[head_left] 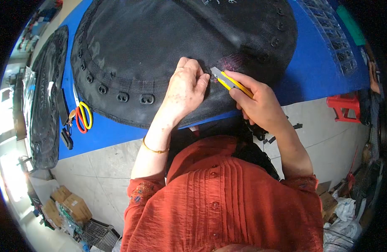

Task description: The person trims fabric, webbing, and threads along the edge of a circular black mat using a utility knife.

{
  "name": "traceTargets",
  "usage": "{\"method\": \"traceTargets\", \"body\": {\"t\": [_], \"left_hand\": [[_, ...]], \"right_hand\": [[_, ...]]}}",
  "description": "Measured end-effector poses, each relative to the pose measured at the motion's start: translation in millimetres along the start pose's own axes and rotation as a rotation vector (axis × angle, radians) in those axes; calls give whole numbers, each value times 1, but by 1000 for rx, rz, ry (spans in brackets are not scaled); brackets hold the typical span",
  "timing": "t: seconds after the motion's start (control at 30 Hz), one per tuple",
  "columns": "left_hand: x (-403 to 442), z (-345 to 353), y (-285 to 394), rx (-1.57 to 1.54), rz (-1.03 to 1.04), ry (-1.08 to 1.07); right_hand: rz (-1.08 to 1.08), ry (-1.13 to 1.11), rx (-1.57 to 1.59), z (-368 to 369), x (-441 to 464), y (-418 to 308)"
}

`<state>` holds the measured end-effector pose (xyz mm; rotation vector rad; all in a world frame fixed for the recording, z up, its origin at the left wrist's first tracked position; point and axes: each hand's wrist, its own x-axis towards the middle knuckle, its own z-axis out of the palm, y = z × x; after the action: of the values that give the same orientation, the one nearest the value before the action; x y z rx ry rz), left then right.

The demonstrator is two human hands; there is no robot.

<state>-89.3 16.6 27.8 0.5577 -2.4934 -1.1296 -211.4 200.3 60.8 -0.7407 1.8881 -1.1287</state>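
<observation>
A large round black mesh sheet (160, 46) lies over the blue table, with black plastic clips along its rim. My right hand (262, 101) grips a yellow and grey utility knife (233, 83), its blade pointing up and left near the sheet's stitched band. Just left of the blade, my left hand (187, 86) is closed with fingers bent, pinching the mesh at that band. What lies under its fingertips is hidden. A patch of pinkish threads (233, 62) shows on the mesh just beyond the knife.
Scissors with red and yellow handles (84, 116) lie at the left on the blue table (101, 133). Another black mesh piece (48, 101) is at the far left. Clear plastic parts (334, 35) sit at the right. A red stool (344, 107) and cardboard boxes (74, 206) are on the floor.
</observation>
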Motion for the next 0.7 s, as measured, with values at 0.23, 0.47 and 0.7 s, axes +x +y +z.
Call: {"method": "traceTargets", "body": {"t": [0.23, 0.47, 0.7], "left_hand": [[0, 0, 0, 18, 21, 10], [1, 0, 3, 22, -4, -7], [0, 1, 5, 21, 3, 15]], "right_hand": [[10, -14, 41, 0, -1, 2], [6, -55, 43, -1, -6, -1], [5, -53, 31, 1, -6, -2]]}}
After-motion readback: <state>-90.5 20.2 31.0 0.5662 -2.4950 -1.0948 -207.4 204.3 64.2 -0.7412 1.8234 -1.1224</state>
